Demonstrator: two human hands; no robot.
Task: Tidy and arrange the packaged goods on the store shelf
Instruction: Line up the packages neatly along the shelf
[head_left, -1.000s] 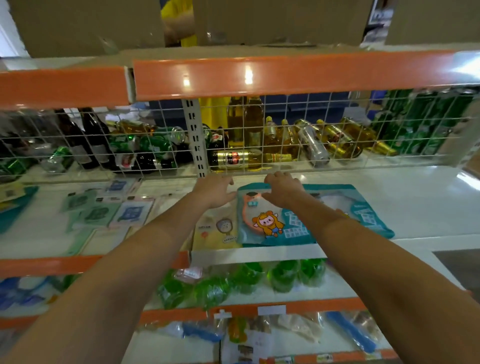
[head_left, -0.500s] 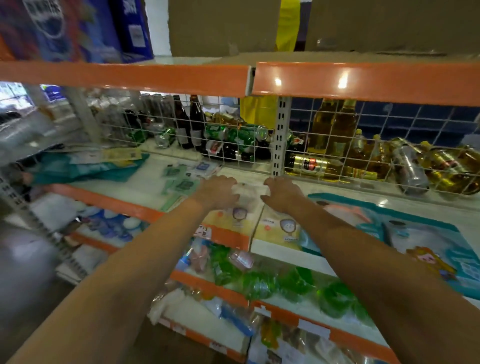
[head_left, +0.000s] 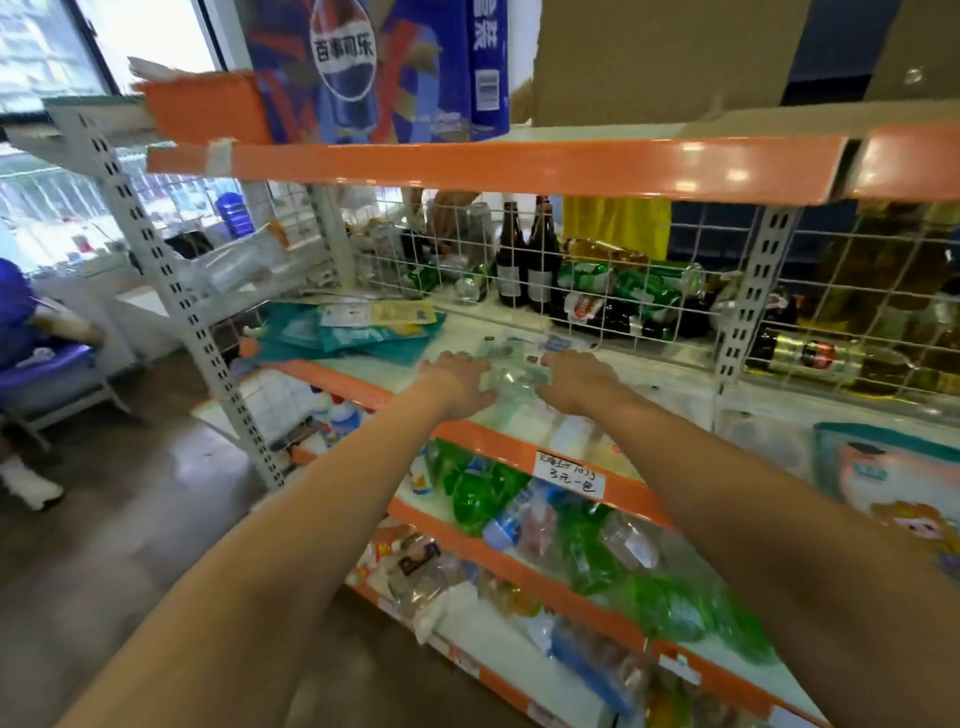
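Observation:
A small stack of flat pale-green packets (head_left: 511, 370) lies on the white middle shelf (head_left: 670, 402), near its front edge. My left hand (head_left: 456, 380) holds the stack's left side, fingers on top and thumb toward the front. My right hand (head_left: 577, 378) holds its right side the same way. Motion blur hides the fingertips. More small packets (head_left: 556, 343) lie just behind. A loose pile of teal and yellow packages (head_left: 358, 330) sits at the shelf's left end. A large teal cartoon package (head_left: 893, 478) lies flat at the right.
A wire grid (head_left: 649, 291) backs the shelf, with bottles (head_left: 527, 260) and cans behind it. An orange shelf edge (head_left: 519, 166) hangs overhead. Green bagged goods (head_left: 478, 493) fill the shelf below. A slotted upright (head_left: 171, 291) stands at left, with open floor (head_left: 130, 519) beyond.
My view and both hands have swung left along the shelf. The hands left the teal cartoon package, passed the pale yellow packets, and now hold the green packets.

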